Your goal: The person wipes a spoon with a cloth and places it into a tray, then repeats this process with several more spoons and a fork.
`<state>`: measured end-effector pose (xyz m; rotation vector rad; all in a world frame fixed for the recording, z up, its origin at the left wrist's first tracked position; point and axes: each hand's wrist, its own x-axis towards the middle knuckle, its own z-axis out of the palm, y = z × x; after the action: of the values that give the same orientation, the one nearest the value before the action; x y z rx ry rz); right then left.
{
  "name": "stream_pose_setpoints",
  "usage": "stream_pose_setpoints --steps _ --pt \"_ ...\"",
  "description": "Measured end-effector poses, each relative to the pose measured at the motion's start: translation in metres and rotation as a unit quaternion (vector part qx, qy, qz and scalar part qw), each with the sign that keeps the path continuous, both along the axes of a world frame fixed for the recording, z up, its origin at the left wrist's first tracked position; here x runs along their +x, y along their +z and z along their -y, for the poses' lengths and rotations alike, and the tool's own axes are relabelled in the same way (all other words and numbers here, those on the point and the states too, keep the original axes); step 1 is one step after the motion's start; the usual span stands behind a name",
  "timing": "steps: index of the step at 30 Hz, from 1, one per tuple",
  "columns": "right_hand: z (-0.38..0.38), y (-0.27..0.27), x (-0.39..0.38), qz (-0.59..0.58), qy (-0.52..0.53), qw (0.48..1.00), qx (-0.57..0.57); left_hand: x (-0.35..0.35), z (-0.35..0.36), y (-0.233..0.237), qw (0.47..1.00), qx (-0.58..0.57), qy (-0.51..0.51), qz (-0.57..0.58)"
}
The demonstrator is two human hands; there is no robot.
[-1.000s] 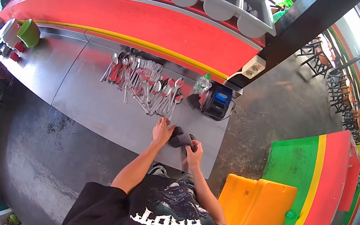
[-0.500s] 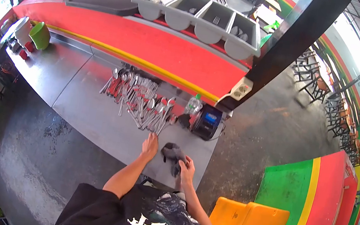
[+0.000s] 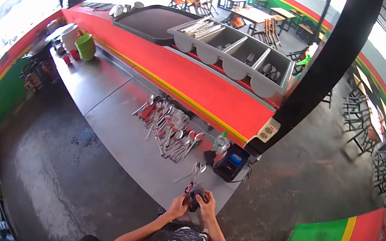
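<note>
In front of my body, both hands are close together over the near end of the metal counter (image 3: 150, 162). My left hand (image 3: 178, 206) is closed around the lower ends of a few spoons (image 3: 196, 169), whose bowls point away from me. A dark grey cloth (image 3: 197, 191) is gripped by my right hand (image 3: 205, 206) and lies against the spoons' handles, partly covering them. How many pieces I hold is hard to make out. Just beyond, a loose pile of cutlery (image 3: 171, 129), some with red handles, is spread on the counter.
On the red ledge sit a grey cutlery tray (image 3: 208, 57) with compartments and dark serving trays (image 3: 153, 19). A black device with a screen (image 3: 231, 164) and a plastic bottle (image 3: 220, 142) stand right of the pile. Green cups (image 3: 85, 46) are at the far left; a black post (image 3: 327, 66) rises at right.
My left hand has come back from the pile's near edge with spoons. It now meets my right hand and the cloth near my body. The camera view has shifted.
</note>
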<state>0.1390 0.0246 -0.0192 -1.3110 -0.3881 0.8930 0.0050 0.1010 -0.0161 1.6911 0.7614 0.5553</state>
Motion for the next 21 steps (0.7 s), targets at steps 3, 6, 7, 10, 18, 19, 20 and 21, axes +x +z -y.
stream_pose_setpoints --steps 3,6,7,10,18,19,20,21 --pt "0.003 0.010 0.007 -0.090 0.026 0.995 0.017 0.004 0.007 0.005 0.999 -0.026 -0.003 -0.023" --pt "0.011 0.004 0.012 -0.114 0.072 0.991 0.002 0.002 0.014 0.012 0.998 -0.007 0.014 -0.054" --pt "0.015 0.002 0.013 -0.116 0.095 0.989 -0.001 -0.001 0.020 0.011 0.998 -0.003 0.023 -0.065" --pt "0.029 0.006 0.016 -0.122 0.156 0.980 -0.006 -0.002 0.036 0.002 0.994 0.028 0.100 -0.047" --pt "0.056 -0.005 0.020 -0.098 0.200 0.975 -0.008 -0.003 0.091 0.010 0.983 0.132 0.089 -0.094" --pt "0.058 -0.003 0.017 -0.096 0.174 0.980 -0.022 -0.002 0.094 0.011 0.983 0.125 0.085 -0.103" --pt "0.061 -0.001 0.013 -0.093 0.147 0.984 -0.036 -0.002 0.098 0.012 0.984 0.119 0.079 -0.111" --pt "0.064 0.000 0.011 -0.090 0.119 0.987 -0.051 -0.002 0.101 0.014 0.984 0.112 0.072 -0.120"
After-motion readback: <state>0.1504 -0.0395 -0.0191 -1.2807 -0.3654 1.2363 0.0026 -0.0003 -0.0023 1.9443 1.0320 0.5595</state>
